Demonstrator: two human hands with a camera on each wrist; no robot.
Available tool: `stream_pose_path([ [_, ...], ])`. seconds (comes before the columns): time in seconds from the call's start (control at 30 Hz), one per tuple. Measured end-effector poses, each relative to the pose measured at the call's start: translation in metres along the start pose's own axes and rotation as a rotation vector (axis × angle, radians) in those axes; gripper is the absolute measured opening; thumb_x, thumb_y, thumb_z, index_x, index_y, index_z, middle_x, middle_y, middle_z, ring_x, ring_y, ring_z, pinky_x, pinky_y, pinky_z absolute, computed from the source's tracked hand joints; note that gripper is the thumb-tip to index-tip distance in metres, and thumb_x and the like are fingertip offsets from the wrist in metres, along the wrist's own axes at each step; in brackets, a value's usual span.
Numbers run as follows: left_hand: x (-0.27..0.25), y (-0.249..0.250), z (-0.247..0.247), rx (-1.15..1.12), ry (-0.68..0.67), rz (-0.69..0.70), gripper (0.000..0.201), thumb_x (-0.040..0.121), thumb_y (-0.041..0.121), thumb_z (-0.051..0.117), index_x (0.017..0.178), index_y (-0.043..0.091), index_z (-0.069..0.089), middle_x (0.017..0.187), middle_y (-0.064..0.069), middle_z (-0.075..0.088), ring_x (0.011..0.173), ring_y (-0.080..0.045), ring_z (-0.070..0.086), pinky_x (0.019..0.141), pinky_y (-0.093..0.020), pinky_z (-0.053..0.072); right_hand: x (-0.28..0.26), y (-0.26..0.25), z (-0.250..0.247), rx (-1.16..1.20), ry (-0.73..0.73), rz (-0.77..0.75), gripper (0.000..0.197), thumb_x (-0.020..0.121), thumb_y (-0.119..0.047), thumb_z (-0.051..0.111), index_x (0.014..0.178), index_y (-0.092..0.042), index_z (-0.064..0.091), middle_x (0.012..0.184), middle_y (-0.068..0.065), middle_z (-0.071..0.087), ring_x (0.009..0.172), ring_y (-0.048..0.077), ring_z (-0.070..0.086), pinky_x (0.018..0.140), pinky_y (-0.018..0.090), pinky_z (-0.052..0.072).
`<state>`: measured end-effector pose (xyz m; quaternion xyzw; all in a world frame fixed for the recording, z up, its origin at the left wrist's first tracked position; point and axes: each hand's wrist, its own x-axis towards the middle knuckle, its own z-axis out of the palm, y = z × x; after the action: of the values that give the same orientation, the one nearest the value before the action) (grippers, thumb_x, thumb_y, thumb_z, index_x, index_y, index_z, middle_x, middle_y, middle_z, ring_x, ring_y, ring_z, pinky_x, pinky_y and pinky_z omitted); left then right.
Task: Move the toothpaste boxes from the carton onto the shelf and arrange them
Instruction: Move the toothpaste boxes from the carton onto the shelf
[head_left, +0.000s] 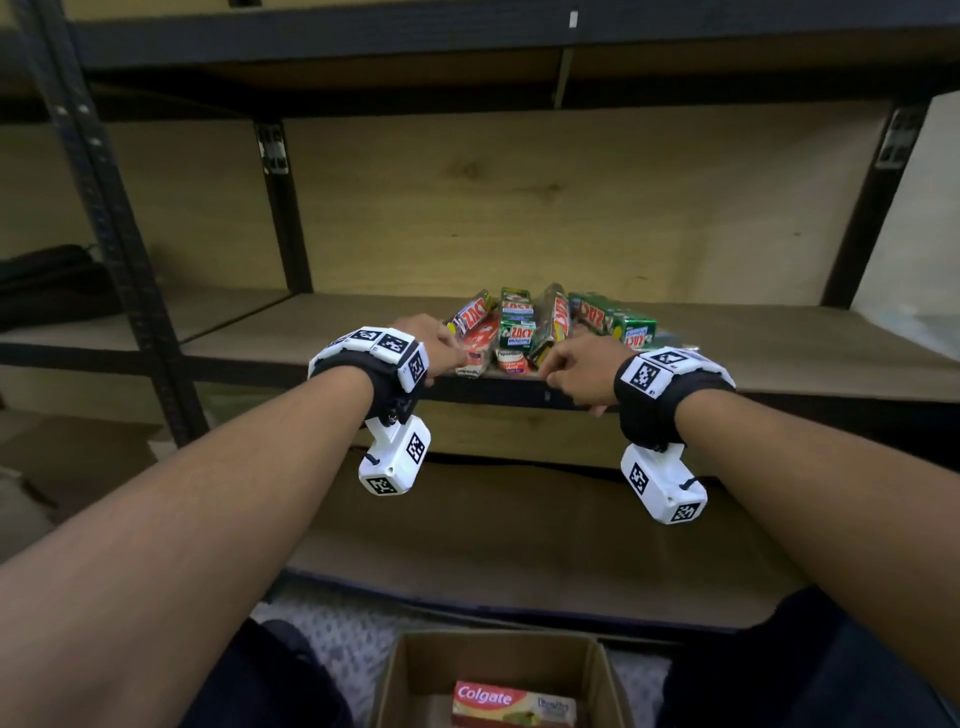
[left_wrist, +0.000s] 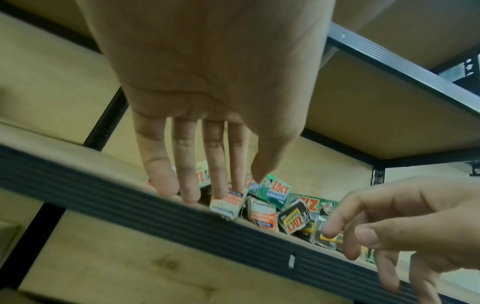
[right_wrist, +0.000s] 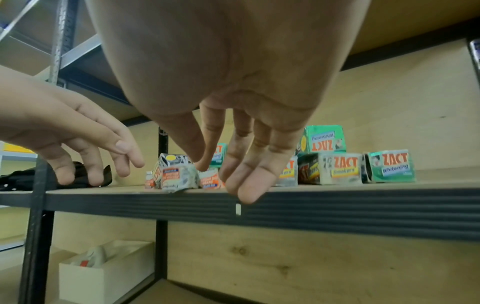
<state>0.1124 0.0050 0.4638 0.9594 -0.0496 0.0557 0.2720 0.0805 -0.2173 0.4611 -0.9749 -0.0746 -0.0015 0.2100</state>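
Only the head view shows the carton (head_left: 395, 675) on the floor, one Colgate box (head_left: 511, 704) inside. The wrist views show the boxes (right_wrist: 345, 167) at the shelf (right_wrist: 363, 197) edge. Left hand (left_wrist: 207, 82) and right hand (right_wrist: 233, 72) hang there, fingers (left_wrist: 158, 174) loose, holding nothing.

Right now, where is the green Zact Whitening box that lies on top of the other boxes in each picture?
Head view: green box in the middle of the pile, between both hands.
Left wrist view: green box at centre, right under the thumb tip.
Right wrist view: probably the green box half hidden behind the fingers.
Shared landmark: the shelf's dark ribbed front edge.
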Motion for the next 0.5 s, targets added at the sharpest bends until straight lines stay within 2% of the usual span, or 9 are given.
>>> stream_pose_path([
  [0.07, -0.010, -0.007, 0.012, -0.064, -0.130, -0.029, 0.022, 0.090, 0.036, 0.065, 0.099, 0.017, 0.071, 0.087, 0.002, 0.073, 0.059, -0.016, 0.061, 0.041, -0.015, 0.043, -0.009, 0.005, 0.011, -0.013, -0.034, -0.010, 0.018, 0.098, -0.024, 0.053, 0.101, -0.029, 0.070, 0.094, -0.007, 0.065, 0.082, 0.022, 0.072, 0.068, 0.043, 0.063],
  [0.23, -0.038, -0.031, 0.051, -0.109, -0.464, -0.102, 0.024, 0.090, 0.037, 0.066, 0.105, 0.018, 0.069, 0.094, 0.001, 0.073, 0.075, -0.024, 0.070, 0.056, -0.023, 0.052, -0.025, 0.019, 0.054, -0.028, -0.172, 0.006, 0.020, 0.096, -0.020, 0.052, 0.101, -0.027, 0.070, 0.091, 0.001, 0.069, 0.080, 0.025, 0.073, 0.068, 0.042, 0.063],
  [0.33, -0.049, -0.049, 0.080, -0.117, -0.532, -0.139, 0.027, 0.090, 0.037, 0.067, 0.109, 0.017, 0.068, 0.096, 0.000, 0.073, 0.079, -0.027, 0.071, 0.057, -0.023, 0.053, -0.031, 0.031, 0.084, -0.064, -0.242, 0.029, 0.020, 0.095, -0.020, 0.053, 0.100, -0.027, 0.071, 0.083, 0.003, 0.069, 0.081, 0.030, 0.073, 0.068, 0.039, 0.063],
  [0.43, -0.056, -0.066, 0.111, -0.133, -0.581, -0.175, 0.026, 0.092, 0.033, 0.065, 0.110, 0.016, 0.066, 0.096, -0.002, 0.071, 0.082, -0.030, 0.071, 0.054, -0.022, 0.052, -0.033, 0.046, 0.117, -0.090, -0.321, 0.037, 0.022, 0.093, -0.019, 0.053, 0.092, -0.032, 0.071, 0.092, 0.001, 0.070, 0.081, 0.029, 0.073, 0.068, 0.040, 0.063],
  [0.5, -0.061, -0.078, 0.131, -0.147, -0.605, -0.207, 0.025, 0.092, 0.032, 0.065, 0.110, 0.015, 0.066, 0.095, -0.003, 0.071, 0.076, -0.028, 0.069, 0.051, -0.021, 0.051, -0.033, 0.056, 0.140, -0.102, -0.374, 0.034, 0.022, 0.093, -0.020, 0.054, 0.089, -0.034, 0.070, 0.094, -0.005, 0.067, 0.081, 0.027, 0.072, 0.068, 0.039, 0.063],
])
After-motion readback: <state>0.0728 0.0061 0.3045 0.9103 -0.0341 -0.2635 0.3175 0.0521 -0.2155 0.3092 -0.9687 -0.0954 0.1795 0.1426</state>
